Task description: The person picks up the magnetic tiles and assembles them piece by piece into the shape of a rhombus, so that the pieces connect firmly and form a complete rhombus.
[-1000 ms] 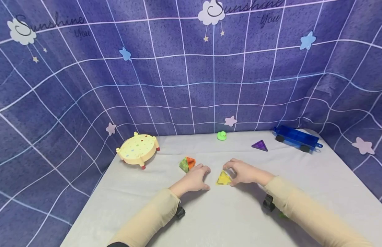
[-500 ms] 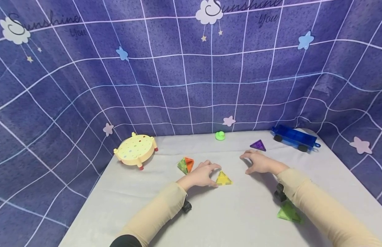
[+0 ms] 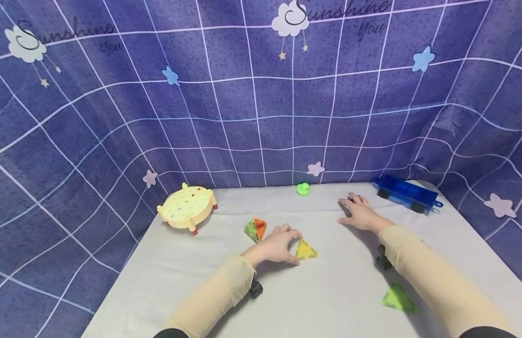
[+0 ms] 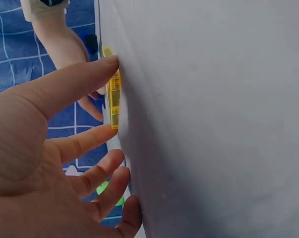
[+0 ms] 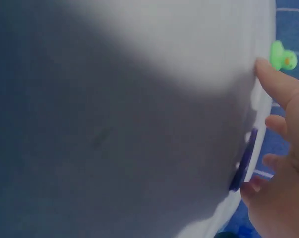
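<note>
In the head view my left hand pinches a yellow triangular magnetic tile by its left side, with index fingertip near the top corner and thumb near the lower left one. The left wrist view shows the same yellow tile edge-on between the thumb and index fingertip. Farther back on the right, my right hand reaches out with fingers spread over a purple triangular tile. That hand mostly hides the tile from the head camera, but in the right wrist view the purple tile lies beside the fingers.
A green-and-orange tile piece lies just behind my left hand, and a green triangular tile sits beside the right forearm. Along the back are a cream spotted round toy table, a green duck and a blue wagon.
My right hand has left the yellow tile and moved right and back, over the purple tile. The left hand has come right to the yellow tile, which has turned slightly.
</note>
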`<state>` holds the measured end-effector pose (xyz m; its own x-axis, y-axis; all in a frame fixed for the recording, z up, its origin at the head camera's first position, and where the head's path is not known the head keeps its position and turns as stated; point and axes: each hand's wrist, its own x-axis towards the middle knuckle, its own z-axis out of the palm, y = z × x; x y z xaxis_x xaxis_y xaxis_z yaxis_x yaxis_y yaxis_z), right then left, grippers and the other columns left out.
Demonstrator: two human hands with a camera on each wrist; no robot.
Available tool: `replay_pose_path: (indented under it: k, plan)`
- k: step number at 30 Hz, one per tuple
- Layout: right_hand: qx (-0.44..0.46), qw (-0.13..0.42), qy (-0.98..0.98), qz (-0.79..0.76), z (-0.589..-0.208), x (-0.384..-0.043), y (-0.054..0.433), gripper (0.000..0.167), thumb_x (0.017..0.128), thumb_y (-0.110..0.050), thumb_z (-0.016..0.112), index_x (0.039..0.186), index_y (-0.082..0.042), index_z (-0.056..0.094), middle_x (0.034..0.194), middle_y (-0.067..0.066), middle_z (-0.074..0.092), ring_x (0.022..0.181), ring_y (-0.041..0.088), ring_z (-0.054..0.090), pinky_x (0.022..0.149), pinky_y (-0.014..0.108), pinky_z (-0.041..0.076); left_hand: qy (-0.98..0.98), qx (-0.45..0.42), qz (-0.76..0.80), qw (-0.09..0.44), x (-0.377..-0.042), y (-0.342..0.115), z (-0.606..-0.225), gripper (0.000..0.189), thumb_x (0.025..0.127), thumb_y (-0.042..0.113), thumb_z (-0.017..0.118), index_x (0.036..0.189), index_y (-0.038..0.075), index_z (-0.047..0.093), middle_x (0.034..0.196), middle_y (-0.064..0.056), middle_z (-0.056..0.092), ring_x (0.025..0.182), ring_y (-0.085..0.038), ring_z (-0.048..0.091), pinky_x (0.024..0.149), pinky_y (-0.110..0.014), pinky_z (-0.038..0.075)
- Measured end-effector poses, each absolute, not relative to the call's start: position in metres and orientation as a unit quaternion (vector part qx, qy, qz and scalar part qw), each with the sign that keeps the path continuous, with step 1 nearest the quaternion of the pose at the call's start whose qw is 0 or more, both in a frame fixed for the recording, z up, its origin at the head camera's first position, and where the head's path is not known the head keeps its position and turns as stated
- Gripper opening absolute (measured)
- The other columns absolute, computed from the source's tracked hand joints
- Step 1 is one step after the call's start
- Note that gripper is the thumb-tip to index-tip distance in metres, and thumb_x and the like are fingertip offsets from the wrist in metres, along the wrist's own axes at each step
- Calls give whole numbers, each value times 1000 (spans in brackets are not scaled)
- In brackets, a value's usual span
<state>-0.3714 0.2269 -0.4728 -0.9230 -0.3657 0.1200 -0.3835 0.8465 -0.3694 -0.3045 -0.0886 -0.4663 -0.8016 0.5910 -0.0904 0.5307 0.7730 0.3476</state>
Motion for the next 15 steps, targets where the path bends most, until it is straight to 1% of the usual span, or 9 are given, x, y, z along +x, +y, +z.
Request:
replay_pose_path:
  k: [4,7,11,13,15]
  plan:
    - [148,9,-970,193,-480,-377,235,64,100,-32,65,149,3,43,154,40,21,138,64,18,104,78,20,935,311,137,101,-301,-88,-468,80,75,37,89,146,26,55,129,4,51,111,-18,45,89,-37,45]
    - [135,10,-973,187,-485,-380,240,59,103,-29,59,149,4,42,153,41,23,137,65,20,103,78,23,935,314,130,103,-301,-87,-468,78,75,33,87,147,29,55,135,4,50,117,-19,45,89,-41,45]
    - [152,25,-970,186,-486,-384,241,51,104,-21,56,144,8,45,147,45,29,131,68,28,105,74,27,936,310,129,101,-302,-89,-467,72,75,29,85,142,30,59,136,5,49,118,-19,45,89,-42,45]
    - [162,33,-969,183,-485,-385,241,47,103,-16,57,142,9,48,144,45,33,128,68,33,105,72,29,936,311,131,100,-303,-89,-467,71,75,29,85,141,30,60,135,5,49,118,-19,45,88,-41,45]
    - [170,42,-968,178,-485,-383,243,43,101,-11,59,138,8,51,139,45,38,124,67,38,103,70,33,935,312,135,101,-303,-90,-467,70,75,29,85,141,28,60,135,4,49,118,-20,45,87,-40,45]
